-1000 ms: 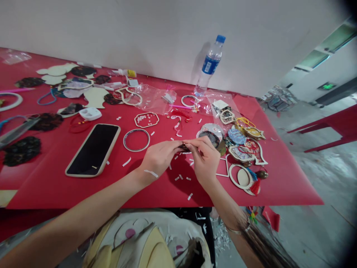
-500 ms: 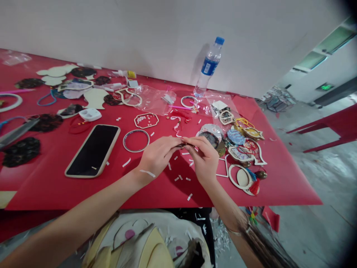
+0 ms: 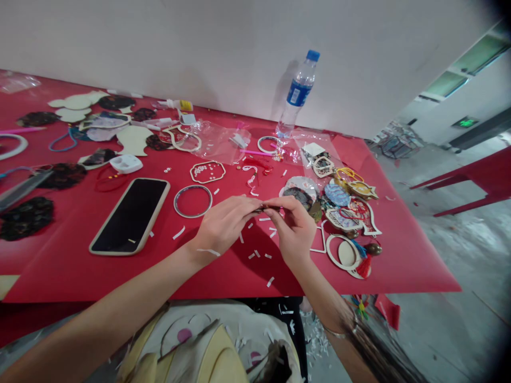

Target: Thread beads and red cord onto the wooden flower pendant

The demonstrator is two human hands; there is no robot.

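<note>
Both hands meet over the middle of the red table, pinching a small, thin dark piece (image 3: 266,208) seen edge-on; fingers hide most of it, so its kind does not show. My left hand (image 3: 226,222) grips it from the left, a white paper scrap stuck at the wrist. My right hand (image 3: 294,226) has thumb and fingers closed on its right side. Left of them lies a round ring frame (image 3: 193,201). Behind is a wavy-edged frame (image 3: 207,172) holding small beads. A pink-and-white cord (image 3: 251,178) lies just beyond my fingertips.
A black-screened phone (image 3: 130,215) lies at left. A water bottle (image 3: 297,96) stands by the wall. Wooden frames and ornaments, with a red tassel (image 3: 364,267), crowd the right side. Dark round pieces (image 3: 27,218) and a blade-like tool (image 3: 24,190) are far left. Paper scraps (image 3: 270,281) dot the red table (image 3: 239,274).
The hands stay together on the dark piece, with only a slight shift of the fingers. The whole view has moved a little, so the table things sit slightly further left.
</note>
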